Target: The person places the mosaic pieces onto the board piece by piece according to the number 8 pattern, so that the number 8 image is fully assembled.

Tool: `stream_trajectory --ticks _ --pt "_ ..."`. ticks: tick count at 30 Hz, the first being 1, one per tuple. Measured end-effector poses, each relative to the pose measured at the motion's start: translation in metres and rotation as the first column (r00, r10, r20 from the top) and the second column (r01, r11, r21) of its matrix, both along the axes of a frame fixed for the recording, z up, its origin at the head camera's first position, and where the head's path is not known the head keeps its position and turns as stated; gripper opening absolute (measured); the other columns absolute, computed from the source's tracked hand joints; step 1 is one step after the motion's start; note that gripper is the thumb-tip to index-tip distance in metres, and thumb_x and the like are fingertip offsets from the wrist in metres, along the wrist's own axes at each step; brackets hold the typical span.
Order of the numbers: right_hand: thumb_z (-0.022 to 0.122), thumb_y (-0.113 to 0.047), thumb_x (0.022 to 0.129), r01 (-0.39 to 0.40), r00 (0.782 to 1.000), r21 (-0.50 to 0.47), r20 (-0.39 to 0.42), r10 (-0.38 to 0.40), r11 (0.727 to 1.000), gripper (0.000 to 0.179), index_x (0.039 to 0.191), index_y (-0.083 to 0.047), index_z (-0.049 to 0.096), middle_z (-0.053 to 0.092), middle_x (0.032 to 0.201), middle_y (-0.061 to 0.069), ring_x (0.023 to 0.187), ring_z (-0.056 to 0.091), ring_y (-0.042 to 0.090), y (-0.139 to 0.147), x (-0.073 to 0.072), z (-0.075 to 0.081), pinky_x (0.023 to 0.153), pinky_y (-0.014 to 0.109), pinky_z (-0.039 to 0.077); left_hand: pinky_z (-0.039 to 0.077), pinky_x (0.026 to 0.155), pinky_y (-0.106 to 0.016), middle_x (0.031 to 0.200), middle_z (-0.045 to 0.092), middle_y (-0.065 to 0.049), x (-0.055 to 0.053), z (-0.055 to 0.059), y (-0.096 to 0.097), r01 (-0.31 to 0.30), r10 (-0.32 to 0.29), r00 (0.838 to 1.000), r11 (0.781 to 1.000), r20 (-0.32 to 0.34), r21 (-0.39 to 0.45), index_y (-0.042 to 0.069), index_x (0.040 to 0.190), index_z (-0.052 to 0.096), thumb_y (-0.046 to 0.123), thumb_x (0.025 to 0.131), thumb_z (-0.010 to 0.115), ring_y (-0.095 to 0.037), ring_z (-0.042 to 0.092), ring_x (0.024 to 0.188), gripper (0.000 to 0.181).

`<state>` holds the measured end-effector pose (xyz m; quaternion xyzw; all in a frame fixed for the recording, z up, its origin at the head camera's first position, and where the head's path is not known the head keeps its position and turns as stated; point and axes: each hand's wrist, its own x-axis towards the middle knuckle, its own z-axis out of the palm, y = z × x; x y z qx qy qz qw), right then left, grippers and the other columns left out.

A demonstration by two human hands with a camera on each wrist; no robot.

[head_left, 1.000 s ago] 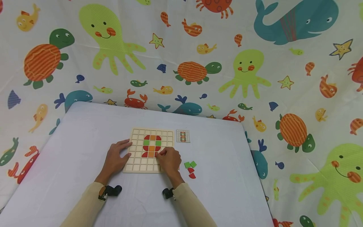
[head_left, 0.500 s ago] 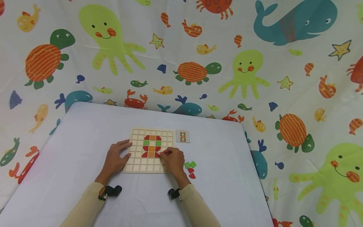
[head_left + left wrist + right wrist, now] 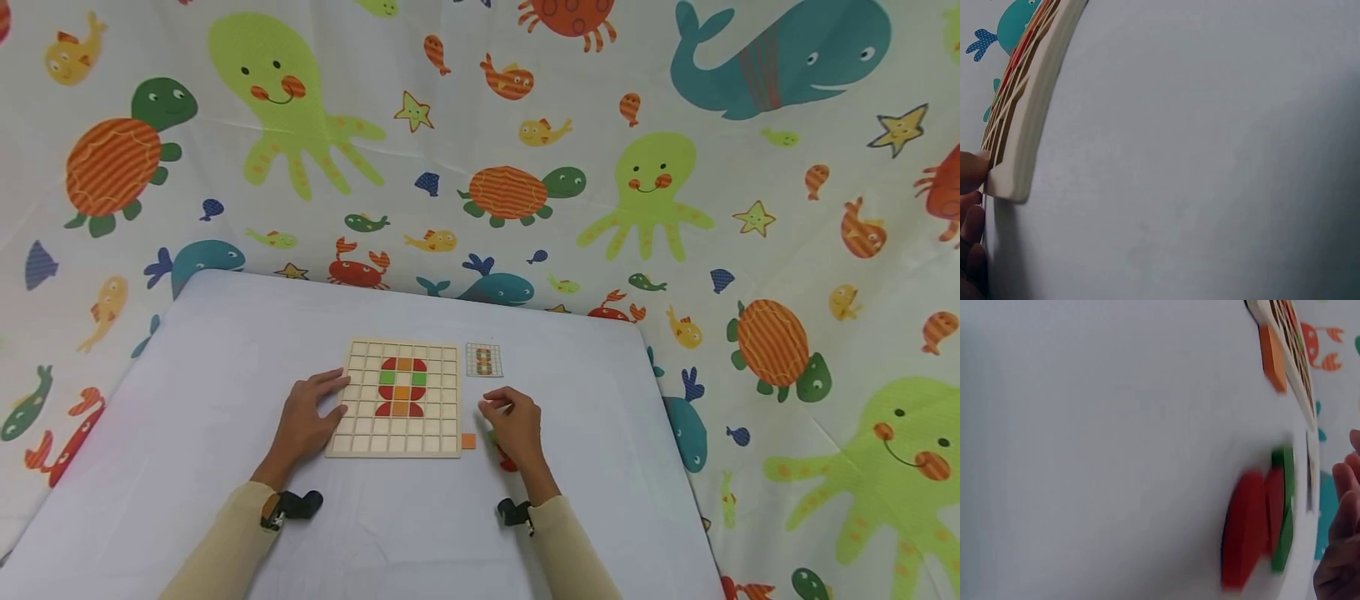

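Observation:
My left hand (image 3: 303, 419) rests at the left edge of a wooden grid board (image 3: 442, 423), thumb and fingers spread and touching its rim. On the board, red rounded pieces (image 3: 388, 364), green squares (image 3: 418, 378) and orange squares (image 3: 402, 392) form an upright pattern in the middle. To the right of the board my right hand (image 3: 517, 425) hovers with loosely bent fingers and nothing seen between them. Beneath it lie red pieces (image 3: 1244, 531) and green squares (image 3: 1283, 540), mostly covered by the hand in the head view.
An orange square (image 3: 468, 441) lies against the board's lower right side. A small pattern card (image 3: 483, 360) sits beside the upper right corner. All of this is on a white-covered table (image 3: 247, 333), with a sea-animal cloth (image 3: 450, 100) hanging behind.
My right hand has left a red piece at the pattern's lower right and moved right, off the board, over the loose pieces. The orange square is uncovered. My left hand stays put.

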<state>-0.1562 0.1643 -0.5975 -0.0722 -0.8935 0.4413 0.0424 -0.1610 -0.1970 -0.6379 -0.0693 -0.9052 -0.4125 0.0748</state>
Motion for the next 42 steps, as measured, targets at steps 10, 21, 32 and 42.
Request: stream_trajectory --ticks 10,21,32,42 --pt "0.085 -0.019 0.09 0.025 0.994 0.061 0.102 -0.032 0.998 0.014 0.104 -0.018 0.084 0.075 0.096 0.001 0.082 0.058 0.018 0.053 0.019 0.005 0.066 0.027 0.047 0.04 0.106 -0.062 0.154 0.057 -0.024 0.001 0.001 -0.001 -0.002 0.002 1.0 1.0 -0.005 -0.006 0.0 0.14 0.066 0.002 0.092 0.073 -0.045 0.051 0.13 0.049" --pt "0.084 -0.009 0.089 -0.154 0.978 0.092 0.155 0.139 0.984 0.026 0.112 -0.02 0.083 0.068 0.091 -0.001 0.08 0.055 0.015 0.067 0.027 -0.001 0.07 0.024 0.046 0.039 0.108 -0.063 0.155 0.056 -0.023 0.0 0.002 -0.001 -0.014 0.014 1.0 1.0 0.011 -0.011 0.001 0.141 0.065 0.003 0.093 0.073 -0.044 0.05 0.131 0.049" --pt "0.087 -0.01 0.087 -0.181 0.978 0.131 0.13 0.164 0.975 0.017 0.099 -0.02 0.079 0.066 0.087 -0.001 0.078 0.054 0.014 0.065 0.026 -0.004 0.069 0.026 0.045 0.039 0.108 -0.062 0.154 0.057 -0.023 0.001 0.001 -0.001 -0.009 0.009 1.0 1.0 0.008 -0.004 0.0 0.141 0.066 0.003 0.093 0.072 -0.044 0.05 0.131 0.048" --pt "0.086 -0.013 0.089 -0.042 0.996 0.037 0.085 0.039 0.998 0.012 0.093 -0.023 0.082 0.077 0.088 -0.004 0.077 0.057 0.014 0.064 0.03 -0.009 0.067 0.024 0.047 0.039 0.109 -0.062 0.156 0.056 -0.022 0.0 0.001 0.0 -0.015 0.015 0.999 1.0 0.036 -0.007 0.001 0.142 0.065 0.004 0.094 0.072 -0.043 0.05 0.132 0.049"
